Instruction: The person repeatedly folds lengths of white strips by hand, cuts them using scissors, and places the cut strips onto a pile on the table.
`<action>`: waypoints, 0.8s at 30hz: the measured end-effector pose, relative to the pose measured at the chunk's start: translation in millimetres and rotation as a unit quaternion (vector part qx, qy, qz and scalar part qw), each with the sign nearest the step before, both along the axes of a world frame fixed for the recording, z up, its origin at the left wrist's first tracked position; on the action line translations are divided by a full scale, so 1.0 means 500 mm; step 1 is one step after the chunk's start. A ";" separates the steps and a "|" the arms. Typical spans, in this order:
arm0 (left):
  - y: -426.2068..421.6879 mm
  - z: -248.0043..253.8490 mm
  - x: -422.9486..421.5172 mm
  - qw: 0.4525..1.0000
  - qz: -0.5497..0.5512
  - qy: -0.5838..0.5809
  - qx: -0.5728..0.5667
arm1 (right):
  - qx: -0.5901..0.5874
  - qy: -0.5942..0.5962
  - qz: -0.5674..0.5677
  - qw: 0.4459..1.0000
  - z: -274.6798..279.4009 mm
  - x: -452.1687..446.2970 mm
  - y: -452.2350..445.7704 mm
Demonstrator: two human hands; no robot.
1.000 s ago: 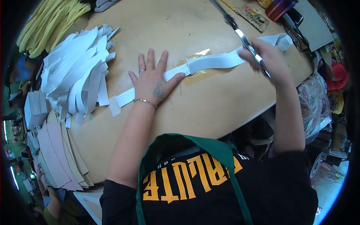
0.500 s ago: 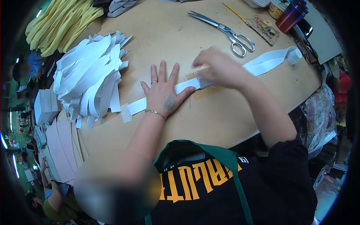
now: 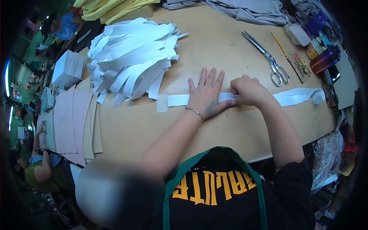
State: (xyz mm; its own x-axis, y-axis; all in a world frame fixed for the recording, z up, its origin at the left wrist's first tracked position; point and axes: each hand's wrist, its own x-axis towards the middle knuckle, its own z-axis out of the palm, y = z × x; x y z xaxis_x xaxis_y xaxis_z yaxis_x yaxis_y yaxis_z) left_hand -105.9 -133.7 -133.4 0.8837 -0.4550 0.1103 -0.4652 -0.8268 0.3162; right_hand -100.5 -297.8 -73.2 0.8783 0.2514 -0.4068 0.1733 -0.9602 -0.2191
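Observation:
A long white strip lies flat across the table, its left end beside a square of pale tape. My left hand presses down on it, palm down with fingers spread and the thumb along the strip. Close by the thumb tip, my right hand is closed, its bent fingers gripping the strip; the fingertips are partly hidden. To the right of that hand the strip continues to a small white roll. A big heap of cut white strips is at the upper left.
Metal scissors and a yellow pencil lie at the upper right. A dark tumbler stands by the right edge. Grey cloth and yellow cloth line the far side. Pink sheets lie left, near another person.
My right hand has come down and in toward my left thumb, onto the strip. The left hand stays flat on it. The camera view has shifted, so everything sits farther right.

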 end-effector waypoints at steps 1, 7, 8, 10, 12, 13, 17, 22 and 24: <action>0.006 -0.009 0.000 0.998 -0.033 -0.012 -0.044 | 0.006 0.020 -0.007 1.000 0.003 -0.002 0.003; 0.067 0.017 -0.007 0.941 -0.186 0.036 -0.279 | 0.183 -0.031 -0.031 0.982 0.023 -0.030 -0.031; 0.080 0.035 -0.013 0.944 -0.191 0.017 -0.267 | 0.226 -0.049 -0.009 0.973 0.028 -0.039 -0.034; 0.116 0.099 -0.020 0.954 -0.184 -0.021 -0.237 | 0.307 -0.092 0.032 0.947 0.037 -0.043 -0.038; 0.174 0.193 0.005 0.959 -0.157 -0.104 -0.214 | 0.369 -0.152 0.035 0.916 0.044 -0.042 -0.071; 0.209 0.242 0.031 0.962 -0.150 -0.135 -0.186 | 0.398 -0.181 0.043 0.898 0.046 -0.045 -0.083; 0.329 0.371 0.189 0.968 -0.051 -0.230 -0.084 | 0.209 -0.131 0.022 0.969 0.015 -0.073 -0.136; 0.333 0.314 0.272 0.908 -0.056 -0.411 0.058 | 0.172 -0.110 -0.039 0.978 -0.030 -0.087 -0.124; 0.234 0.245 0.197 0.940 -0.118 -0.313 -0.068 | 0.161 -0.108 -0.057 0.979 -0.041 -0.084 -0.116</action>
State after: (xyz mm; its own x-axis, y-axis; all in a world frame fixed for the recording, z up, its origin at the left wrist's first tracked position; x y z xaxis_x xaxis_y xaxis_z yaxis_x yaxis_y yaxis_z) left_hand -7.6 -16.5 -11.0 0.5025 -0.5740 0.6466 -0.7606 -0.6491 0.0148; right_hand -142.5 -356.0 -94.0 0.9650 0.2307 -0.1246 0.1437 -0.8629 -0.4845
